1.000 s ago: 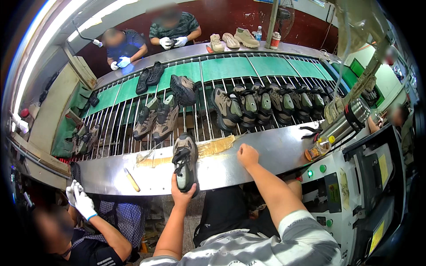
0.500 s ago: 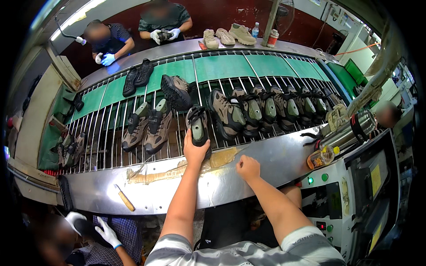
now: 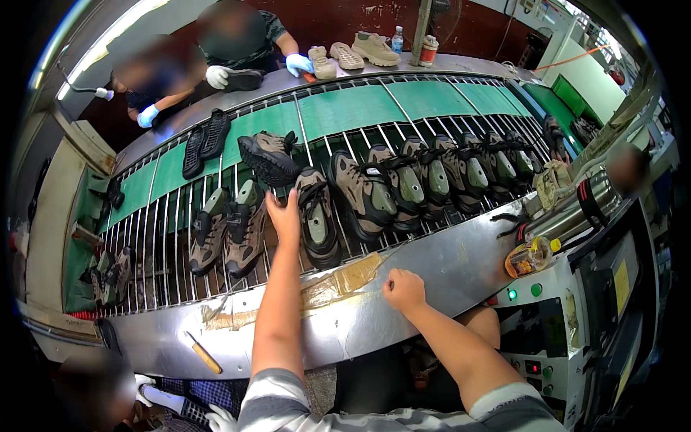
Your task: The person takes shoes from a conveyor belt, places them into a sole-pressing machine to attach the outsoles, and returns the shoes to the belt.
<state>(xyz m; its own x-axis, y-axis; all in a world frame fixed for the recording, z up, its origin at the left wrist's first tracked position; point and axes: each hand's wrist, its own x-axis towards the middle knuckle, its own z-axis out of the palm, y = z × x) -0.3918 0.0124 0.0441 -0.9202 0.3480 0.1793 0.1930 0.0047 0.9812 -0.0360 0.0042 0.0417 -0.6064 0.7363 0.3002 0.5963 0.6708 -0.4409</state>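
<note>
My left hand (image 3: 283, 216) reaches over the rod conveyor with thumb and fingers apart, holding nothing. Just beyond its fingertips a brown and black shoe (image 3: 270, 158) lies tipped, showing its dark tread. To the hand's right stands another shoe (image 3: 317, 223) with a green last inside, its toe away from me. On the left are two similar shoes (image 3: 245, 227), toes toward me. My right hand (image 3: 404, 289) is a closed fist above the metal ledge (image 3: 439, 277); nothing sticks out of it. Right of centre, several lasted shoes (image 3: 363, 198) stand in a row.
Two black soles (image 3: 205, 144) lie on the green belt (image 3: 345, 108). A wooden-handled tool (image 3: 205, 355) rests on the ledge at left. On the right are a drink bottle (image 3: 531, 257), a steel flask (image 3: 568, 216) and a control panel (image 3: 533, 331). Co-workers in gloves work across the conveyor and at lower left.
My left hand has let go of the shoe with the green last, now standing on the rods, and moved left toward the tipped shoe. My right fist stays about the same. The view has shifted.
</note>
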